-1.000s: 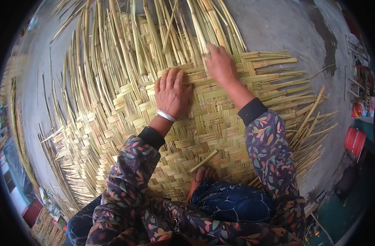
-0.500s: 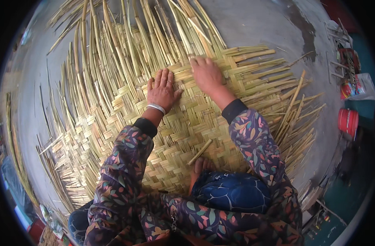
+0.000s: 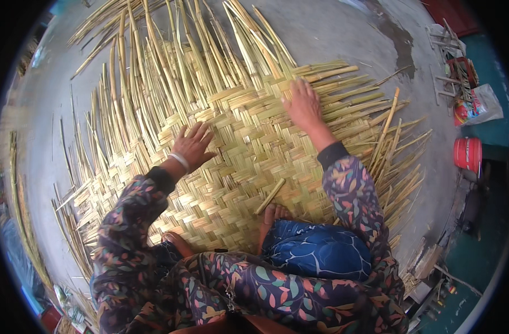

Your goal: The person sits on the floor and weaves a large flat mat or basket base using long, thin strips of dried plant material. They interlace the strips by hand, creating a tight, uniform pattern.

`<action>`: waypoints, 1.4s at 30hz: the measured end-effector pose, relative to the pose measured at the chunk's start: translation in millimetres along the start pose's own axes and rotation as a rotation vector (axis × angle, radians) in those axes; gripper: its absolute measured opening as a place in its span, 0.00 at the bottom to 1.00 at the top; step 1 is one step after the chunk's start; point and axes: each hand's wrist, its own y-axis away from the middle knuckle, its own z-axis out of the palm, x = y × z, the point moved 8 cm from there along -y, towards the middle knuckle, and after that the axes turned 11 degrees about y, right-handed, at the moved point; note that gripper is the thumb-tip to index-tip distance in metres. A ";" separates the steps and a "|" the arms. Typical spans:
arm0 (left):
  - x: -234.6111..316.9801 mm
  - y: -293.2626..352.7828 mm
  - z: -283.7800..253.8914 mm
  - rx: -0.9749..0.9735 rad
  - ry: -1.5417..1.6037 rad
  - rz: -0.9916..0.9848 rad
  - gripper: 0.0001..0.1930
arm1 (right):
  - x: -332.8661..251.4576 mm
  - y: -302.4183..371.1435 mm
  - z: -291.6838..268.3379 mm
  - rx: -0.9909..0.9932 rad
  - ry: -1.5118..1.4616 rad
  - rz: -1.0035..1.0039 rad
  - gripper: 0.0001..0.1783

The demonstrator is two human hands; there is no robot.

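A large mat (image 3: 238,183) woven from split reeds spreads under and ahead of me, its loose strip ends fanning out at the far, left and right sides. My left hand (image 3: 192,146), with a silver bangle at its wrist, is over the left-middle of the weave, fingers spread, holding nothing. Farther right, my right hand (image 3: 304,108) is at the mat's far right part, beside the uncut strips (image 3: 343,83). Its fingers are stretched out and its thumb stands apart. A short piece of reed (image 3: 270,196) lies loose on the weave near my bare foot (image 3: 274,214).
Grey concrete floor (image 3: 343,33) surrounds the mat. On the right stand a red bucket (image 3: 467,155), a plastic bag (image 3: 480,106) and a small metal rack (image 3: 445,78). Long reeds (image 3: 21,195) lie at the far left, and loose reed stalks (image 3: 385,131) rest on the mat's right side.
My left hand has moved left and nearer to me, away from the far weave. My right hand has shifted right and its fingers have straightened from a curl.
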 end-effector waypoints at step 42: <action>-69.9 353.6 136.6 0.572 0.194 -0.654 0.24 | -102.7 241.9 3.7 -0.368 0.078 -0.618 0.21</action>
